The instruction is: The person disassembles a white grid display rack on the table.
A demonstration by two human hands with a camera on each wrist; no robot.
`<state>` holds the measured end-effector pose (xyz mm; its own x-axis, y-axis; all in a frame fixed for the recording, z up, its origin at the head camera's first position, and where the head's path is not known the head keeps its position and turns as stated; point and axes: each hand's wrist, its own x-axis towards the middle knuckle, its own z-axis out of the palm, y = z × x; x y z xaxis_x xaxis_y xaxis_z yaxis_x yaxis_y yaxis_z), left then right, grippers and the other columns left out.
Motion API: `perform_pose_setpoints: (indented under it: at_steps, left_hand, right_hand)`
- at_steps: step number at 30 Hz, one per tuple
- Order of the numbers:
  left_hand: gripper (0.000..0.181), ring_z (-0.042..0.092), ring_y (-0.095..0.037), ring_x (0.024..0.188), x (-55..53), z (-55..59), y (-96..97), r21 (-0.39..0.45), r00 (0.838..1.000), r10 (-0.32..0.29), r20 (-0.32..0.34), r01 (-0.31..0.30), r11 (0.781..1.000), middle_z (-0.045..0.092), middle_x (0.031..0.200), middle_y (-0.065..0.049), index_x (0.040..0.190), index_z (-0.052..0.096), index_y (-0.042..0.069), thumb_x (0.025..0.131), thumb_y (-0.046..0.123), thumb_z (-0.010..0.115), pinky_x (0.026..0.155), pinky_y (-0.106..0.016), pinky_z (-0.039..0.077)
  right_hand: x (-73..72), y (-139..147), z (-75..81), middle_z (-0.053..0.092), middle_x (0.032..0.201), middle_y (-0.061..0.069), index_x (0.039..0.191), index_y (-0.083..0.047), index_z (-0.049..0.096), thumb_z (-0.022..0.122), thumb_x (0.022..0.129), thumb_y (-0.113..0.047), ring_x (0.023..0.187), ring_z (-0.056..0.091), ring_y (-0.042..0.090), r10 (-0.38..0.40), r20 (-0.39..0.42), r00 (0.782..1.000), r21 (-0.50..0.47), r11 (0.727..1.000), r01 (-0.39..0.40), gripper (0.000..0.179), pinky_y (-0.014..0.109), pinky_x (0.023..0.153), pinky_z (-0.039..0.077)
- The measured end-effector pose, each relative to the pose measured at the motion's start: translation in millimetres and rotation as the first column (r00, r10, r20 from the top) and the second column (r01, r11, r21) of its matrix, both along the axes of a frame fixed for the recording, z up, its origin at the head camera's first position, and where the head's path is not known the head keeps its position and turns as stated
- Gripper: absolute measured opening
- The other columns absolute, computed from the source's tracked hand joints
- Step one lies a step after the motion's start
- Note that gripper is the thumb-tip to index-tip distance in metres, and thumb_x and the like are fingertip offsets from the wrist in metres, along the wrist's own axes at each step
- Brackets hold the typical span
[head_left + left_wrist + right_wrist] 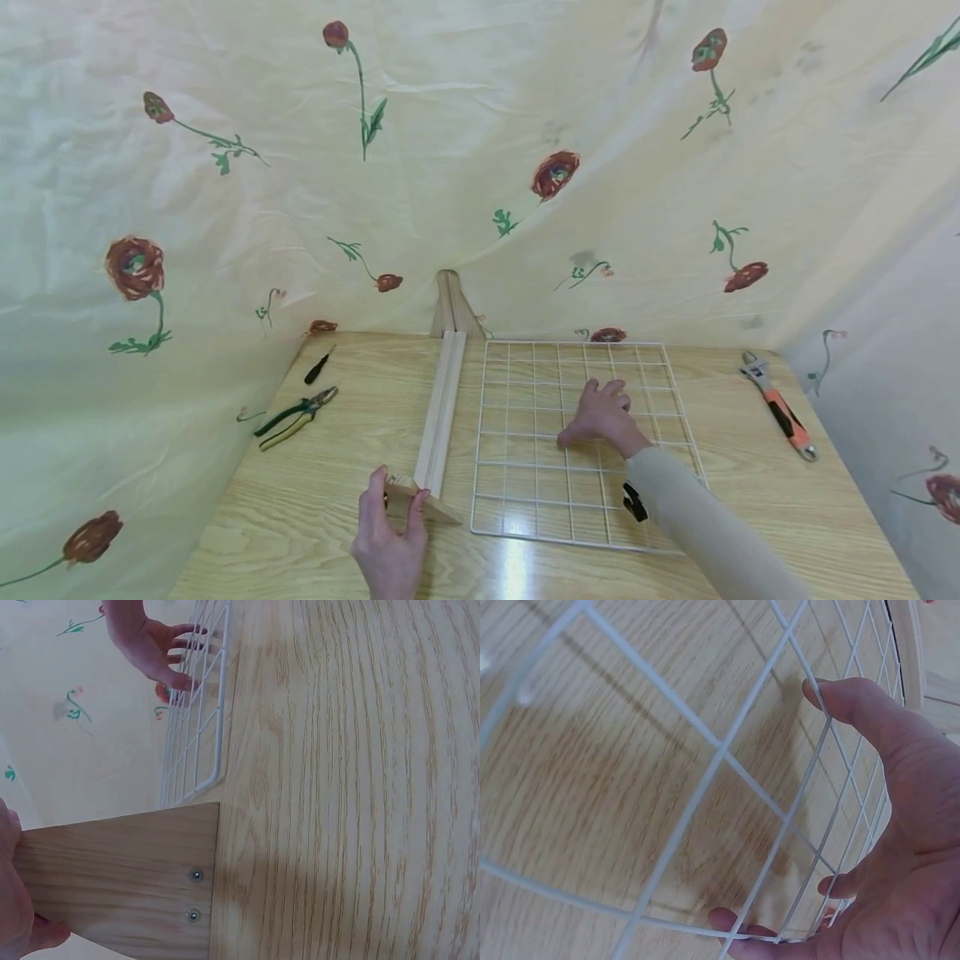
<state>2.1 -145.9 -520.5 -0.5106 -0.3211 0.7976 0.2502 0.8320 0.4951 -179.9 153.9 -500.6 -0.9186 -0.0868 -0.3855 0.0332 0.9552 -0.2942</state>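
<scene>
My left hand (390,542) grips the near end panel (429,503) of a wooden stand, thumb on one side and fingers on the other. In the left wrist view this tapered panel (127,877) shows two screw heads near its wide edge. A long pale wooden bar (442,408) runs from it to a similar far panel (467,315) by the cloth backdrop. Right of the stand lies a white wire grid (570,542). My right hand (600,421) is over its middle with fingers spread, and in the right wrist view fingertips touch the wires (720,748).
Pliers (298,417) and a small black-handled screwdriver (318,368) lie at the left of the wooden table (360,433). An adjustable wrench (782,408) lies at the right. A flowered cloth (450,167) hangs behind and at the sides.
</scene>
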Motion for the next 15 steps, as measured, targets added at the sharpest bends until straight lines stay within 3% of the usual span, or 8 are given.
perform_pose_setpoints:
  at_steps: [5,15]
  left_hand:
    - [0.06,0.067,-0.036,0.066,0.5,0.3,0.5,0.003,1.0,-0.004,0.005,0.004,1.0,0.064,0.092,-0.017,0.125,0.058,-0.005,0.097,0.049,0.061,0.043,-0.044,0.056]
    - [0.06,0.067,-0.038,0.067,0.8,-0.3,0.5,0.007,1.0,0.003,0.006,-0.003,1.0,0.065,0.094,-0.018,0.125,0.058,-0.004,0.097,0.049,0.062,0.043,-0.044,0.056]
  right_hand:
    - [-0.2,-1.2,0.5,-0.002,0.139,0.058,0.147,0.021,0.009,0.09,0.065,-0.05,0.124,0.021,0.073,-0.008,0.019,1.0,0.001,1.0,0.008,0.135,0.075,0.098,0.036]
    - [-2.6,-4.5,0.5,-0.003,0.14,0.057,0.147,0.02,0.009,0.09,0.066,-0.046,0.125,0.018,0.073,-0.031,0.033,0.999,-0.036,0.999,0.032,0.133,0.076,0.088,0.043]
